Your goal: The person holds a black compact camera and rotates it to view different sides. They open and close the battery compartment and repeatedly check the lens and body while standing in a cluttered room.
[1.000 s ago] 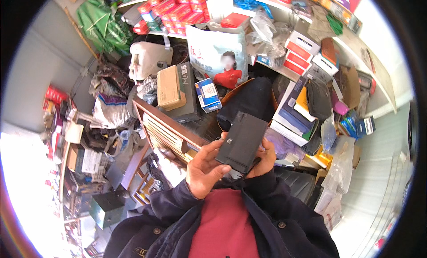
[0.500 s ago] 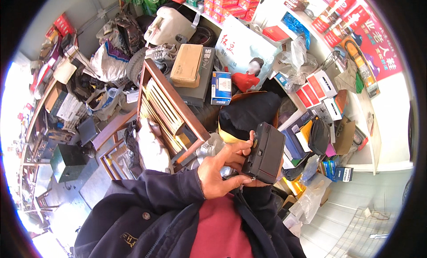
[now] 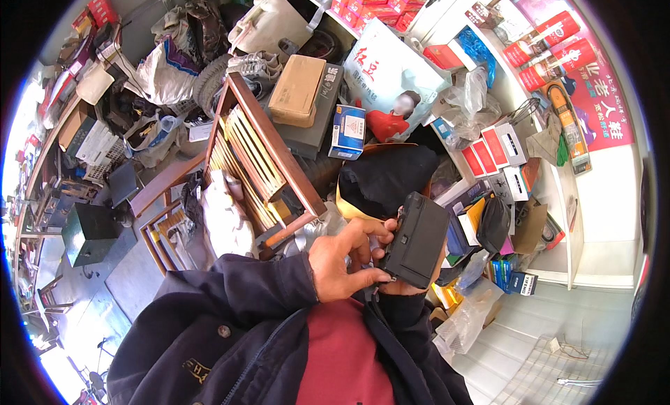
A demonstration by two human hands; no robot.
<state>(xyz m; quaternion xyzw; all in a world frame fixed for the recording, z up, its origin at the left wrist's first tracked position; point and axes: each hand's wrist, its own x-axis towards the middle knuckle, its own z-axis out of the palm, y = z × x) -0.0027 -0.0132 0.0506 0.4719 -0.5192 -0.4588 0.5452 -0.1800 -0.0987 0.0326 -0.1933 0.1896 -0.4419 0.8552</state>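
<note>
Handling black case (image 3: 424, 239) two-handed.
Support below with right hand (image 3: 400, 288) (can't tell grip); steady left edge with spread-fingered left hand (image 3: 340, 263).

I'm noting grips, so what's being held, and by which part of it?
A black, box-shaped case: the right hand holds it from underneath, finger placement mostly hidden, while the left hand is at its left side.

I've got the left forearm (image 3: 269, 288) angled inward, the left hand (image 3: 340, 260) with bent fingers, thumb extended; the right hand (image 3: 402, 288) I see only partly.
</note>
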